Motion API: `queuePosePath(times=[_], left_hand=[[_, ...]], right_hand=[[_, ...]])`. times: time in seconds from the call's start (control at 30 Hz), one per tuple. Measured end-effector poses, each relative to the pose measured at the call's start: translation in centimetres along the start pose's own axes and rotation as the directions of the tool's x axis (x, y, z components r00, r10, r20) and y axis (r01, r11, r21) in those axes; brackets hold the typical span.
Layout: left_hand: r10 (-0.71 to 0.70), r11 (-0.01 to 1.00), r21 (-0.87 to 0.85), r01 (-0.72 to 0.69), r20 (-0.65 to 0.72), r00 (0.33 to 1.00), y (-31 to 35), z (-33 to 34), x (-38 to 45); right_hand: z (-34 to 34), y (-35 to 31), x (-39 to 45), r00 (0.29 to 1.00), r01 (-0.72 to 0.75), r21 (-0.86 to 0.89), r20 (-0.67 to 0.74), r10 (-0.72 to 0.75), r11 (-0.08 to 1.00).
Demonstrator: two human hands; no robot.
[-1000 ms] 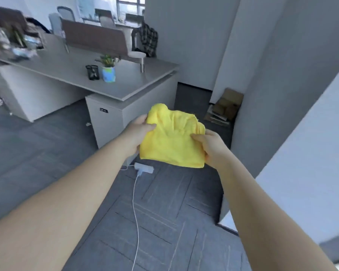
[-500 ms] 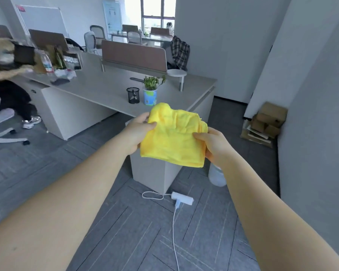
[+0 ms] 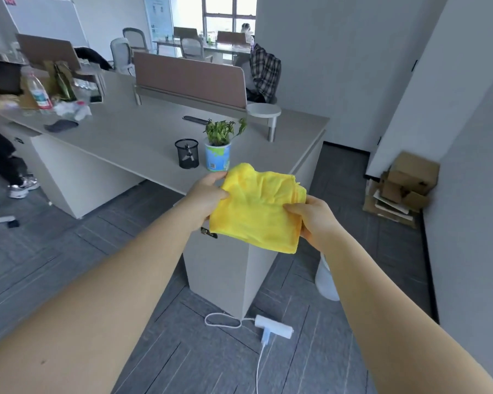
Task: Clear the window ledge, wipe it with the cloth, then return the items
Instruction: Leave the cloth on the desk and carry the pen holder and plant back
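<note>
Cloth (image 3: 258,207), yellow, mid-frame: we pinch it in both grips, left hand (image 3: 208,196) and right hand (image 3: 313,220).

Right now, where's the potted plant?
In the head view, the potted plant stands on the grey desk near its front edge, right beside the black mesh pen cup and just beyond the yellow cloth.
</note>
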State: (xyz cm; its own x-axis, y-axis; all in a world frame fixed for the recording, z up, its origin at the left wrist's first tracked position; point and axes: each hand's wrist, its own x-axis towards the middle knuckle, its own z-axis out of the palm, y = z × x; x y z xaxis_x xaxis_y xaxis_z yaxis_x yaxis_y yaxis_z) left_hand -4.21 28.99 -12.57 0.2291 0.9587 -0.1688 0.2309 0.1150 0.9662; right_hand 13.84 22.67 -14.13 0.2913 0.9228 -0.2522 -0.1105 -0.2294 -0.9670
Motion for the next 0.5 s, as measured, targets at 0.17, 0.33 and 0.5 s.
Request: queuePosePath(times=[0.17,0.33,0.5], left_hand=[[-0.004,1.0,0.028,0.005,-0.05,0.999,-0.4,0.2,8.3],[-0.032,0.994,0.102,0.04,-0.082,0.996,-3.4,-0.4,17.1],[-0.097,0.984,0.143,0.102,-0.042,0.994,-8.6,-0.6,26.6]], right_hand=[[1.0,-0.1,8.8,0.998,-0.061,-0.035,0.006,0.062,0.997],[3.3,1.3,16.5,0.994,-0.102,-0.11,-0.048,0.097,0.989],[6.2,4.7,24.2,0.971,-0.187,-0.231,-0.193,0.143,0.955]])
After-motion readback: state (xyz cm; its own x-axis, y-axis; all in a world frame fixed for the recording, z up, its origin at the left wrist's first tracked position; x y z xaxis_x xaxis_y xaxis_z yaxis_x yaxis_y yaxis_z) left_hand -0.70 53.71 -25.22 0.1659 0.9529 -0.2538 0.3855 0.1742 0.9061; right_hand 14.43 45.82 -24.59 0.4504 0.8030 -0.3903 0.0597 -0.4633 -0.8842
